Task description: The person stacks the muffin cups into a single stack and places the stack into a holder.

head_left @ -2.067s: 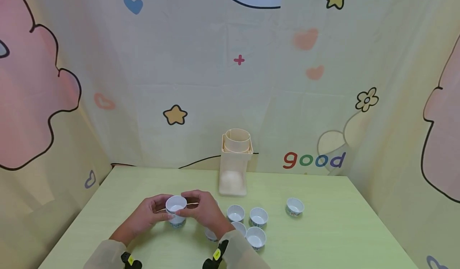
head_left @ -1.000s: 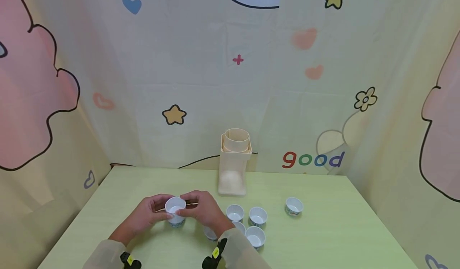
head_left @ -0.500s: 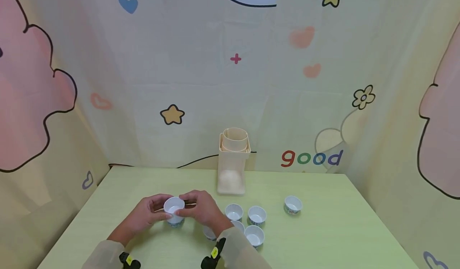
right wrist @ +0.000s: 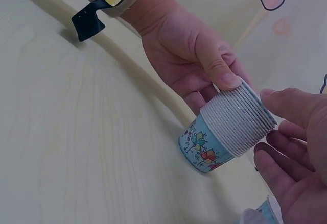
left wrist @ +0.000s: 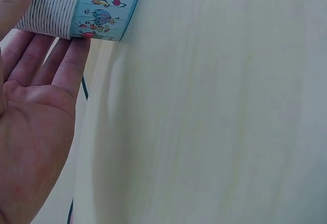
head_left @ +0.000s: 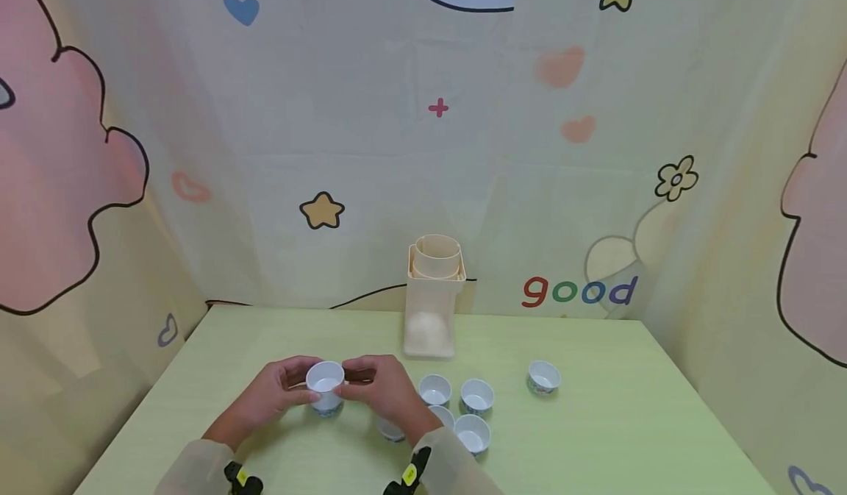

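A nested stack of paper cups (head_left: 325, 377) stands mouth up, slightly left of the table's middle. Rolled white rims and a blue, patterned bottom cup show in the right wrist view. My left hand (head_left: 276, 394) grips the stack from the left, its thumb on the near side and its fingers behind. My right hand (head_left: 381, 386) is at the stack's right side near the top. Its thumb and fingers lie loosely around the upper rim (right wrist: 265, 113), with the thumb tip seeming just off it. Whether its fingertips touch the stack is hard to tell.
Several small cups sit right of the stack, among them a back cup (head_left: 434, 390), a front cup (head_left: 473, 434) and one partly hidden by my right arm (head_left: 392, 429). A lone cup (head_left: 544, 379) stands farther right. Behind is a cream holder (head_left: 429, 326) with a round tube.
My right hand has shifted slightly to the right, loosening from the stack's rim. The left hand and the stack stay in place. The head view has swayed a little.
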Demonstrator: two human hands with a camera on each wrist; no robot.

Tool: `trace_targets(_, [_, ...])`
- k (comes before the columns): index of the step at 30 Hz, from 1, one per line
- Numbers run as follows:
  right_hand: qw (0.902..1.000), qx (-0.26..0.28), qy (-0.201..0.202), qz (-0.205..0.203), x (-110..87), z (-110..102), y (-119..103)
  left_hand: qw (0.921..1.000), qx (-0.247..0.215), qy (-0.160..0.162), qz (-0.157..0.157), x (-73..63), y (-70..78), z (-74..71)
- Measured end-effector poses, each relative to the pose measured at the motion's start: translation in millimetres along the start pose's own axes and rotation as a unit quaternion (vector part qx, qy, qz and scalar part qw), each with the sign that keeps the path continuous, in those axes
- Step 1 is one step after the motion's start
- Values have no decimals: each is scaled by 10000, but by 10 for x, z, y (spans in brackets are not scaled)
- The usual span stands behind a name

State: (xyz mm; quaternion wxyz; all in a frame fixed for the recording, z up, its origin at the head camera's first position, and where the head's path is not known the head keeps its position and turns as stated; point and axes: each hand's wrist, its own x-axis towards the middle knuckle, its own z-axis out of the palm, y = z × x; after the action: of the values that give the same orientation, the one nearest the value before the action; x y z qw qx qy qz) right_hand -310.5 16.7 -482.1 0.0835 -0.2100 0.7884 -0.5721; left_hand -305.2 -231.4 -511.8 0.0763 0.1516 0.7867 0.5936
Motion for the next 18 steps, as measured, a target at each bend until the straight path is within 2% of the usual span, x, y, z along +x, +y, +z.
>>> trace_targets(9, [9999,-42,95,-1,-126,-143,-52,9999,-101,-83,43,4,34,-1])
trace_targets(18, [9989,362,308,-38,-290,-334,-95,9999,-112,-26,13,9,36,12])
